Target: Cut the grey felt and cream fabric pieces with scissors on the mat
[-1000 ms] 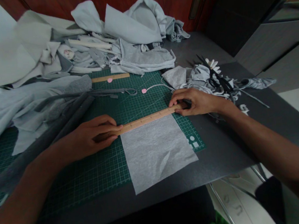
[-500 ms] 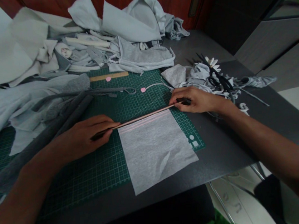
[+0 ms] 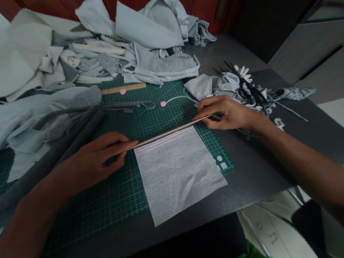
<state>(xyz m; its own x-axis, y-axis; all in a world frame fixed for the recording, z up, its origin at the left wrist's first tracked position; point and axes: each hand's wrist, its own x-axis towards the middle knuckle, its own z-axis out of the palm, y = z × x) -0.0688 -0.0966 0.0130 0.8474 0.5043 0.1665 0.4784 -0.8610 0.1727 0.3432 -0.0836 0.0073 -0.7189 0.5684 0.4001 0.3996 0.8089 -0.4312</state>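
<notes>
Your wooden ruler [image 3: 169,132] is tipped up, its thin edge facing the camera, along the far edge of a grey cloth piece [image 3: 179,169]; whether it touches the cloth cannot be told. A second ago it lay flat with its scale showing; tilting it has uncovered thin pink lines [image 3: 164,141] across the cloth, so the marked strip can probably now be checked by eye. The fingers of your left hand [image 3: 106,153] are pinched closed on the ruler's left end, and those of your right hand [image 3: 224,112] on its right end. The cloth lies partly on a green cutting mat [image 3: 115,201], its near part over the dark table [image 3: 258,177]. Beyond the ruler sit a pink disc [image 3: 163,104] and a second ruler [image 3: 136,86]; black-handled scissors [image 3: 258,95] rest among scraps at right.
</notes>
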